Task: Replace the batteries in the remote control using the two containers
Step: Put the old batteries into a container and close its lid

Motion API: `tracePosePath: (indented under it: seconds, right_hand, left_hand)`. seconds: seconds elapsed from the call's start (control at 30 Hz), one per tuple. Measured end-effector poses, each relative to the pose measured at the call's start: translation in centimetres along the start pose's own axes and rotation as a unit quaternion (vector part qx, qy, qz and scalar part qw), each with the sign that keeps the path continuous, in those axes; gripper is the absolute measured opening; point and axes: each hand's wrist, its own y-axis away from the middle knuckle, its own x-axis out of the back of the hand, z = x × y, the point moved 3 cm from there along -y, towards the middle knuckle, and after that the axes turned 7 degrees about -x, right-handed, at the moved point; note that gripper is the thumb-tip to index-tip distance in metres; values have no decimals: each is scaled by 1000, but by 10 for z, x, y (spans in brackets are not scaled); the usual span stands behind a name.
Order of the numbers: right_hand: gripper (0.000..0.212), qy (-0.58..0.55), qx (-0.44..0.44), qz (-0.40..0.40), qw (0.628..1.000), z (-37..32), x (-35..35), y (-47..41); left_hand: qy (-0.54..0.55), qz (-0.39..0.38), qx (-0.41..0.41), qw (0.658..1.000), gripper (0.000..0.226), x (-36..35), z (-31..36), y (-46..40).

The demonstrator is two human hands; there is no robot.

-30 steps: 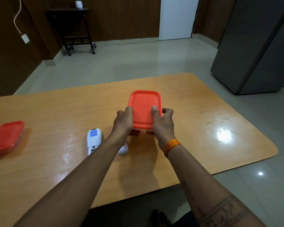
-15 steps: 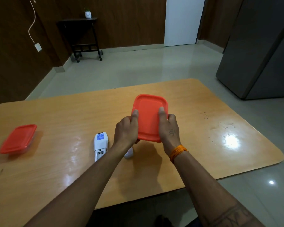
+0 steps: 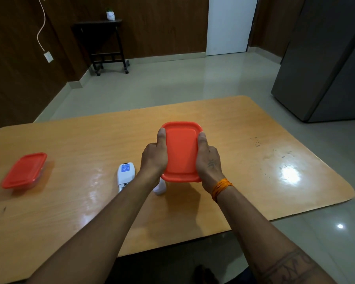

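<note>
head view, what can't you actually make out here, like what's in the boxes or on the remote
- Held box: head view; red lid and both hands, left hand and right hand, hide its contents.
- Second box: lid covers the contents.
- Remote: near end behind the left forearm; blue label too small to read.
- White object under the held box: mostly hidden, cannot identify.

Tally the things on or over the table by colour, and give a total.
Red: 2, the lidded container held between both thumbs and the lidded container lying at the table's left.
White: 2, the remote control and a white piece half hidden under the held container.
Total: 4.
</note>
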Motion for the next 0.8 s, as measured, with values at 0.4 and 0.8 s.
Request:
tracePosePath:
  seconds: [0.4,0.8]
  right_hand:
    - [94,31,5,34,999,-4,20,-5]
    - [73,38,-9,49,998,-1,29,-16]
  left_hand:
    - [-22,-33,-42,998,81,-2,9,7]
    - [-36,5,-25,999,72,-13,16,3]
